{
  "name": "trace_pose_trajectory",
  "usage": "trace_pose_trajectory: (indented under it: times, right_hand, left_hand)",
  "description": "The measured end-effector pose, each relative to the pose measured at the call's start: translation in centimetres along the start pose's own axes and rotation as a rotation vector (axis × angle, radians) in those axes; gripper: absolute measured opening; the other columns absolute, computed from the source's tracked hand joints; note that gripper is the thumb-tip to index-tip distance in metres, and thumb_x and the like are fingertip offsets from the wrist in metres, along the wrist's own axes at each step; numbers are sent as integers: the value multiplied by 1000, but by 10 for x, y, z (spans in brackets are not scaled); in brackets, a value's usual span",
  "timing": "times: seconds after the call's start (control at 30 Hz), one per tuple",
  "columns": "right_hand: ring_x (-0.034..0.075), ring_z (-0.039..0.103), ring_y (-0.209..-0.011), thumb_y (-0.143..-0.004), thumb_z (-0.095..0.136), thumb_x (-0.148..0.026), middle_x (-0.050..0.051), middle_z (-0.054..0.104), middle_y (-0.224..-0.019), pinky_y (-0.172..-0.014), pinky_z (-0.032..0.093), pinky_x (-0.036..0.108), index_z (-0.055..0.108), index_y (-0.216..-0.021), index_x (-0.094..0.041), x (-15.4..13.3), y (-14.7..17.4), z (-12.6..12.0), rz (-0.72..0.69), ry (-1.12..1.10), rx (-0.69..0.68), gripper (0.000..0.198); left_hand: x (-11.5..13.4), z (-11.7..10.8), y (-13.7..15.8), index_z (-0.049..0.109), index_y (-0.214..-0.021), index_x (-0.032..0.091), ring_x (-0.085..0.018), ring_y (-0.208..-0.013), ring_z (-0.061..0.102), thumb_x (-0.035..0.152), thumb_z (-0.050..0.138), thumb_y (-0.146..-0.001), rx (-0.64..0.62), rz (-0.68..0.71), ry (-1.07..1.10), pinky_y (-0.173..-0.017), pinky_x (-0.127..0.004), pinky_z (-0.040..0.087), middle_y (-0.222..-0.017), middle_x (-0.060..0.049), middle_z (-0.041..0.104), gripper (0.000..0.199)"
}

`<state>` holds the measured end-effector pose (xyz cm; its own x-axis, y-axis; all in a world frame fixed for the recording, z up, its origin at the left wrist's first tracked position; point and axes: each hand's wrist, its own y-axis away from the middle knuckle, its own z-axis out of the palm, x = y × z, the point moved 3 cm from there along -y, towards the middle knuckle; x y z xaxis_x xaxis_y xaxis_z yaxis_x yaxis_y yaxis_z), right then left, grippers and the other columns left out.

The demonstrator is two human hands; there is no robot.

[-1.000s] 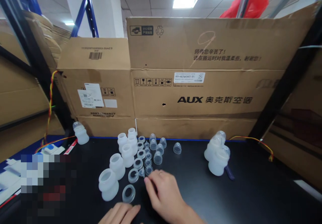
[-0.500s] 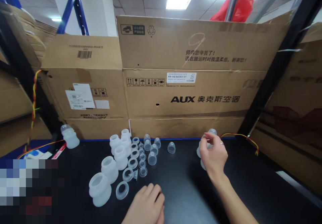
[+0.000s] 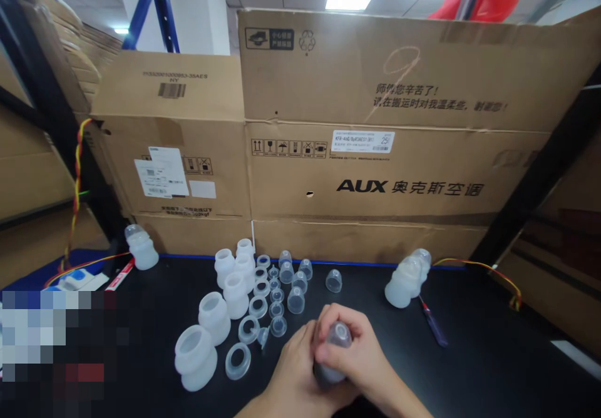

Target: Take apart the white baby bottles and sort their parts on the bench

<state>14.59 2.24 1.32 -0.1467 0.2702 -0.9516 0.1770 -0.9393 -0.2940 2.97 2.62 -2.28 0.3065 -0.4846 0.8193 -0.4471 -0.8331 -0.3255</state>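
Observation:
At the front of the table, my left hand (image 3: 295, 371) is wrapped round a small translucent baby bottle (image 3: 340, 335). The fingers of my right hand (image 3: 361, 346) close about its clear domed cap from the right. Most of the bottle's body is hidden by my hands. To the left stand several open white bottle bodies (image 3: 215, 319) in slanting rows. Beside them lie several translucent rings (image 3: 238, 361), small clear nipples (image 3: 278, 326) and clear domed caps (image 3: 296, 300).
Capped bottles (image 3: 404, 283) stand together at the back right, near a dark-handled screwdriver (image 3: 434, 324). Another capped bottle (image 3: 141, 249) is at the back left. Large cardboard (image 3: 291, 230) walls the black table (image 3: 385, 343) at the back. A yellow-red wire (image 3: 488, 269) runs along the right.
My right hand has come from the bottles at the back right to my left hand. A capped bottle now shows between both hands. The view has shifted slightly, and the screwdriver is now uncovered.

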Motion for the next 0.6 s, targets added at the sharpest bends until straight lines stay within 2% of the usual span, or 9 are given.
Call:
trace_pose_trajectory:
  times: [0.07, 0.17, 0.23, 0.33, 0.4, 0.47, 0.53, 0.57, 0.6]
  right_hand:
    - [13, 53, -62, -74, 91, -46, 0, 62, -69, -58, 42, 24, 62, -71, -19, -1, 3, 6, 38, -70, 2, 40]
    - [16, 57, -65, -88, 77, -53, 1, 61, -69, -64, 47, 29, 59, -72, -20, -6, 2, 5, 92, -291, 75, 41]
    - [17, 58, -66, -91, 73, -58, 1, 59, -67, -66, 50, 31, 57, -71, -20, -9, -2, 3, 98, -406, 128, 46]
    - [16, 57, -60, -89, 75, -58, -1, 55, -62, -63, 50, 29, 55, -66, -19, -14, -8, -1, 51, -399, 267, 49]
    - [15, 56, -56, -89, 76, -57, -2, 53, -58, -58, 49, 28, 54, -64, -20, -21, -9, -7, 8, -341, 383, 50]
    - [15, 57, -55, -89, 78, -53, -2, 55, -58, -57, 48, 27, 56, -65, -20, -34, -9, -23, -86, -219, 563, 46]
    - [15, 58, -57, -88, 80, -48, -2, 59, -62, -60, 49, 27, 60, -70, -19, -51, -7, -48, -276, -82, 806, 40]
    - [14, 58, -59, -87, 80, -47, -2, 59, -63, -64, 51, 28, 61, -71, -20, -57, -6, -62, -413, -55, 933, 37]
    - [15, 57, -61, -89, 77, -48, -3, 57, -64, -70, 54, 31, 60, -72, -21, -59, -6, -75, -503, -85, 977, 37]
  left_hand:
    - [1, -1, 3, 65, -97, 22, -18, -77, 65, 18, 74, -64, -77, 9, 144, -63, -24, 52, -86, 0, 68, 35]
    - [2, 1, 7, 60, -92, 19, -9, -53, 44, 12, 66, -66, -163, -86, 342, -47, -21, 32, -65, 7, 50, 28]
    - [6, 2, 6, 56, -92, 19, -7, -51, 34, 14, 66, -63, -149, -161, 478, -46, -22, 26, -64, 8, 43, 31]
    - [20, 7, -1, 53, -90, 18, -8, -56, 34, 17, 66, -62, -181, -219, 659, -50, -23, 26, -67, 7, 43, 31]
    - [27, 7, -5, 52, -87, 19, -8, -57, 36, 18, 65, -65, -194, -208, 609, -51, -24, 26, -68, 6, 46, 26]
    - [29, 2, -5, 50, -83, 21, -10, -57, 39, 18, 65, -67, -147, -146, 396, -51, -25, 26, -67, 5, 50, 22]
    - [26, -5, 0, 48, -81, 23, -11, -55, 41, 17, 67, -65, -95, -78, 164, -52, -26, 27, -66, 5, 51, 25]
    - [24, -9, 3, 47, -80, 23, -11, -54, 42, 16, 68, -63, -72, -52, 89, -52, -26, 27, -66, 5, 50, 27]
    - [22, -12, 7, 47, -80, 24, -12, -54, 43, 15, 68, -62, -57, -30, 50, -53, -27, 29, -66, 6, 49, 29]
